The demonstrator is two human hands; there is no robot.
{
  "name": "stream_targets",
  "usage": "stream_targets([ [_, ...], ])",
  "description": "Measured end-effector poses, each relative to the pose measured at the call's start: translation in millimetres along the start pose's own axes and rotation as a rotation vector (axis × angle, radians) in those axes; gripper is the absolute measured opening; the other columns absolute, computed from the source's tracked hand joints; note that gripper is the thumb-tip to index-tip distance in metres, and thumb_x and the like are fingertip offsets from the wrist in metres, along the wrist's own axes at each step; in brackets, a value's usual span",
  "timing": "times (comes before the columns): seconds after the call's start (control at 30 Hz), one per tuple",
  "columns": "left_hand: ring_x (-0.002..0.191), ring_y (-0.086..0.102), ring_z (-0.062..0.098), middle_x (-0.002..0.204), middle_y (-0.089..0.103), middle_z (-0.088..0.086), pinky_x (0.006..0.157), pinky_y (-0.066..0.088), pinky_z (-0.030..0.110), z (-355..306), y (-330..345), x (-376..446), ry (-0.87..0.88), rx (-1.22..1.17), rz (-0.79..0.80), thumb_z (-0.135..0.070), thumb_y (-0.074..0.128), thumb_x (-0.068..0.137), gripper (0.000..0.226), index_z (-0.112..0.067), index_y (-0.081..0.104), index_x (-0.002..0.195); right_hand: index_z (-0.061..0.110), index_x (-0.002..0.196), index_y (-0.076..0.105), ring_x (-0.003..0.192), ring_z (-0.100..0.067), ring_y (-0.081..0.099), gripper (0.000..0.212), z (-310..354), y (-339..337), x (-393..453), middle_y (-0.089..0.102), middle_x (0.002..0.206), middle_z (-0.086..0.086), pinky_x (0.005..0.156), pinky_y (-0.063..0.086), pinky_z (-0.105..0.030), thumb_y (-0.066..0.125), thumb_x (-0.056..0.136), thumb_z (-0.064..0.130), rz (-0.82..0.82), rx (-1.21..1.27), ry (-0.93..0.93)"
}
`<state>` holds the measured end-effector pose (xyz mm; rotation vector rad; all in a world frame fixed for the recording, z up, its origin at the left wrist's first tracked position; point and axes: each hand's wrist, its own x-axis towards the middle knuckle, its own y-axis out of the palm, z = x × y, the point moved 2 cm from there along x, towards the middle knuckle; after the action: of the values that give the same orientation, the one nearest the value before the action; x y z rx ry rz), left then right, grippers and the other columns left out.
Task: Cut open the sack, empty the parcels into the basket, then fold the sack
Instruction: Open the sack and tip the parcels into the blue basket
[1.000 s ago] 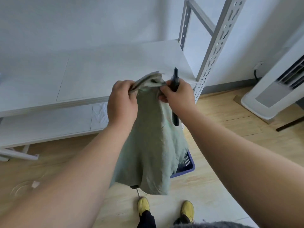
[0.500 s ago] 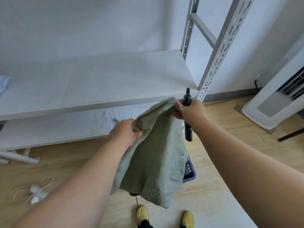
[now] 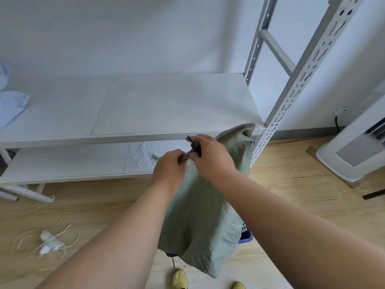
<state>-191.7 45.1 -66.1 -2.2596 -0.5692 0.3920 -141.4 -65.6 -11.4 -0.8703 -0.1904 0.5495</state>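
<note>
Green sack, frame centre: top edge pinched by left hand; right hand grips sack and black cutter, likely aligning edges for folding.

Basket mostly behind sack

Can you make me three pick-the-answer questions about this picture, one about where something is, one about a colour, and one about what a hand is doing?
1. Where is the basket?
A. on the floor behind the sack
B. on the top shelf
C. on the heater

2. What colour are the shoes?
A. red
B. yellow
C. black

3. What is the right hand doing?
A. hanging empty
B. pressing the wall
C. holding a dark tool and the sack

Answers: 1 A, its blue corner peeks out low beside the sack; 2 B, both toes are yellow; 3 C, fingers curl round both.
</note>
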Motion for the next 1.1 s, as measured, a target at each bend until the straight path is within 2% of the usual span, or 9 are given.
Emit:
stream_targets([
  [0.07,0.083,0.061,0.014,0.086,0.066,-0.009,0.074,0.050,0.031,8,0,0,-0.005,-0.028,0.050,-0.026,0.062,0.088,0.002,-0.026,0.064,0.087,0.026,0.120,0.060,0.099,-0.025,0.060,0.028,-12,6,6,0.053,0.119,0.001,0.074,0.051,-0.034,0.055,0.093,0.022,-0.002,-0.119,0.070],
  [0.2,0.092,0.059,0.015,0.105,0.062,-0.005,0.085,0.049,0.033,52,2,-3,-0.108,0.104,0.132,-0.023,0.066,0.085,0.015,-0.025,0.062,0.099,0.015,0.100,0.063,0.085,-0.029,0.059,0.018,-19,3,18,0.052,0.106,-0.004,0.062,0.045,-0.032,0.051,0.095,0.027,-0.127,-0.149,0.105],
  [0.3,0.089,0.061,0.020,0.098,0.067,-0.002,0.082,0.052,0.037,72,-2,-7,-0.218,0.113,0.089,-0.024,0.059,0.091,0.004,-0.023,0.063,0.093,0.016,0.102,0.065,0.087,-0.026,0.060,0.016,-23,3,23,0.051,0.109,-0.002,0.071,0.053,-0.037,0.056,0.092,0.024,-0.074,-0.121,0.104],
  [0.4,0.083,0.059,0.016,0.093,0.067,-0.004,0.072,0.049,0.031,60,-12,3,-0.164,0.058,-0.030,-0.022,0.058,0.092,0.008,-0.022,0.066,0.091,0.016,0.103,0.068,0.087,-0.024,0.059,0.018,-27,-1,28,0.048,0.110,-0.001,0.074,0.054,-0.038,0.063,0.088,0.024,-0.022,-0.166,0.104],
  [0.57,0.079,0.049,0.008,0.088,0.055,-0.011,0.061,0.032,0.016,19,-33,13,0.059,-0.044,-0.298,-0.019,0.056,0.094,0.009,-0.017,0.065,0.093,0.012,0.094,0.067,0.082,-0.015,0.051,0.014,-28,-37,32,0.049,0.101,0.002,0.071,0.041,-0.027,0.067,0.086,0.024,-0.421,0.011,0.019],
  [0.7,0.087,0.056,0.016,0.100,0.063,-0.006,0.069,0.041,0.026,15,-19,19,0.044,0.072,-0.139,-0.024,0.054,0.095,0.011,-0.019,0.064,0.098,0.012,0.097,0.066,0.081,-0.016,0.051,0.016,-45,-32,29,0.054,0.108,-0.002,0.072,0.038,-0.026,0.064,0.089,0.026,-0.291,0.030,0.156],
  [0.83,0.081,0.049,0.010,0.090,0.054,-0.010,0.067,0.030,0.016,5,-26,13,0.122,-0.062,-0.376,-0.018,0.056,0.094,0.010,-0.013,0.064,0.095,0.012,0.093,0.062,0.081,-0.013,0.050,0.011,-41,-41,22,0.051,0.103,0.003,0.072,0.039,-0.024,0.063,0.090,0.023,-0.483,0.143,0.069],
  [1.0,0.086,0.054,0.016,0.101,0.062,-0.002,0.071,0.037,0.025,-1,-16,19,0.061,0.053,-0.148,-0.023,0.055,0.095,0.014,-0.017,0.065,0.101,0.012,0.099,0.065,0.087,-0.018,0.055,0.015,-52,-45,29,0.053,0.108,0.000,0.074,0.039,-0.026,0.061,0.091,0.024,-0.365,0.095,0.175],
  [1.1,0.081,0.050,0.011,0.096,0.061,-0.003,0.068,0.032,0.019,-7,-18,15,0.142,-0.066,-0.312,-0.022,0.055,0.095,0.012,-0.014,0.063,0.097,0.010,0.100,0.065,0.087,-0.013,0.052,0.016,-52,-50,23,0.055,0.108,0.001,0.076,0.039,-0.023,0.059,0.092,0.024,-0.507,0.176,0.119],
])
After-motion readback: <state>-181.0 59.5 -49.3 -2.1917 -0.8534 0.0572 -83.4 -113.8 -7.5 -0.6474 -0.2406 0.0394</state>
